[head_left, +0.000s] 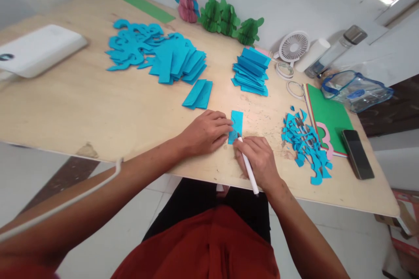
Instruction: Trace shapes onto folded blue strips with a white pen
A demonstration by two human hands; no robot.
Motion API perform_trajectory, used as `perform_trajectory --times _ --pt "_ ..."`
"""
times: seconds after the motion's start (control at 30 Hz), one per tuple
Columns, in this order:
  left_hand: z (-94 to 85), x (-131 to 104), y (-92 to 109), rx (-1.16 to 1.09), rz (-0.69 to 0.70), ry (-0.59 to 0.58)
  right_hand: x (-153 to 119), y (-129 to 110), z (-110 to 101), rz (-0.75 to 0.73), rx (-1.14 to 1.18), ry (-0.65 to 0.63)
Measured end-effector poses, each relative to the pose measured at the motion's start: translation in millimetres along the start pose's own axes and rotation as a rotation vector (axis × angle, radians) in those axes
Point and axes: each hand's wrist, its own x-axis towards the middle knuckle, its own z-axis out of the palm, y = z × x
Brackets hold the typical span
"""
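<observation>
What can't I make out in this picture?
Head view:
Left end of the white, round-cornered object: cut off by the left edge.
Left edge of the small blue paper rectangle: partly covered by the left hand.
Anything beneath the jagged blue paper scraps: covered by them.
Any lettering on the blue oval of the clear plastic pouch: blurred.

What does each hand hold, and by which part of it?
The right hand grips the white pen near its writing end. The left hand rests on the left edge of the blue paper strip.

White device [49, 48] cut off at left, blue strip [237, 120] partly hidden, its markings [234, 120] indistinct
</observation>
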Motion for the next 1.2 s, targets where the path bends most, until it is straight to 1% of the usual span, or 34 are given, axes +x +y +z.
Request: perform_trajectory --times 0.27,0.67,0.9,1.2 --pt "0.5 -0.1 0.3 -0.007 -0.006 0.013 0.4 0.6 -0.3 -0.026 0.003 0.015" --pt "4.2 0.1 -1.7 0.009 -0.033 0.009 0.8 -0.7 -1.0 -0.027 0.006 0.01" --pt "5.2 -0.2 -3.5 0.004 -0.02 0.021 1.6 -1.8 -1.9 -0.026 0.029 0.0" --pt "4.7 -0.6 -2.8 0.004 -0.034 0.004 1.4 -0.8 -1.4 -0.043 0.039 -0.003"
